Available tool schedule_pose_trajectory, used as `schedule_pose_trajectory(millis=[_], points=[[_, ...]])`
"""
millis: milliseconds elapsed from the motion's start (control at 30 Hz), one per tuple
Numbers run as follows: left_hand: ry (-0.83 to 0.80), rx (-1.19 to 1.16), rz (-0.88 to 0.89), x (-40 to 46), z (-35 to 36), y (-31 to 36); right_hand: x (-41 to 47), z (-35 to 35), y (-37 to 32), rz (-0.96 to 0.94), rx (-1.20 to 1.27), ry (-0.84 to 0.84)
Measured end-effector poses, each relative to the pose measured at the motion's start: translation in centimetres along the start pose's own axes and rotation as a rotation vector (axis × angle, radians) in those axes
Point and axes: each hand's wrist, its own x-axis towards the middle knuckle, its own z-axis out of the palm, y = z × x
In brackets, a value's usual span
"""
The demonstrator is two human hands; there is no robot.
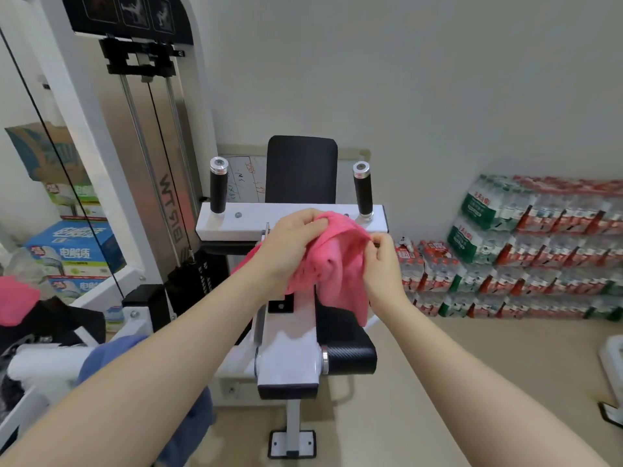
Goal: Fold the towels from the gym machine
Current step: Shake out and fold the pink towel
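Towels are the job, and one pink towel (332,264) is in hand now, held up in front of the white gym machine (290,220), above its black seat pad (347,342), touching neither so far as can be seen. It looks to be the opening step: the cloth is bunched and hangs in soft folds, with no clean edge laid out yet. Next, the person likely needs to find two corners and draw them apart so it hangs flat before any fold. The left hand (291,246) grips a gathered bunch at the top, fingers curled over the cloth. The right hand (381,261) pinches the right edge between thumb and fingertips. The fabric looks like thin, slightly textured microfibre.
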Motion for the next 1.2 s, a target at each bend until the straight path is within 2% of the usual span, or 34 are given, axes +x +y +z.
schedule_pose_trajectory(millis=[67,167,333,367,433,500,667,733,833,933,1000,1100,1200], points=[[-0.127,-0.109,-0.036,-2.3,1.0,0.9,-1.9,-0.7,-1.5,0.081,0.192,-0.017],[-0.196,-0.154,-0.086,-5.5,1.8,1.4,-5.9,-1.9,-3.6,0.133,0.271,-0.107],[-0.352,-0.085,-0.251,-11.5,2.0,0.4,-13.6,-3.8,-5.1,0.163,0.455,-0.339],[-0.343,-0.027,-0.259,-12.8,2.3,0.1,-15.4,-4.2,-5.2,0.183,0.457,-0.335],[-0.218,0.149,-0.228,-15.0,3.2,-0.9,-18.7,-5.2,-4.6,0.152,0.381,-0.337],[-0.123,0.199,-0.165,-16.8,4.0,-1.9,-21.4,-6.0,-4.3,0.119,0.241,-0.342],[-0.176,0.068,-0.170,-19.7,5.5,-2.8,-23.5,-8.4,-4.7,0.065,0.017,-0.201],[-0.185,0.160,-0.071,-20.6,6.3,-2.9,-23.9,-9.2,-4.8,0.057,-0.014,-0.166],[-0.210,0.551,0.179,-21.3,7.6,-3.0,-24.1,-10.0,-4.8,0.153,0.181,-0.144],[-0.218,0.740,0.326,-21.0,9.2,-2.9,-24.0,-11.1,-4.4,0.300,0.418,-0.100],[-0.200,0.876,0.417,-20.6,10.3,-3.3,-23.8,-11.9,-4.2,0.371,0.493,-0.062],[-0.127,0.894,0.426,-20.3,11.7,-4.3,-23.5,-13.6,-4.2,0.406,0.592,-0.065],[-0.039,0.927,0.331,-20.0,13.2,-5.1,-22.9,-15.6,-4.2,0.414,0.657,-0.111]])
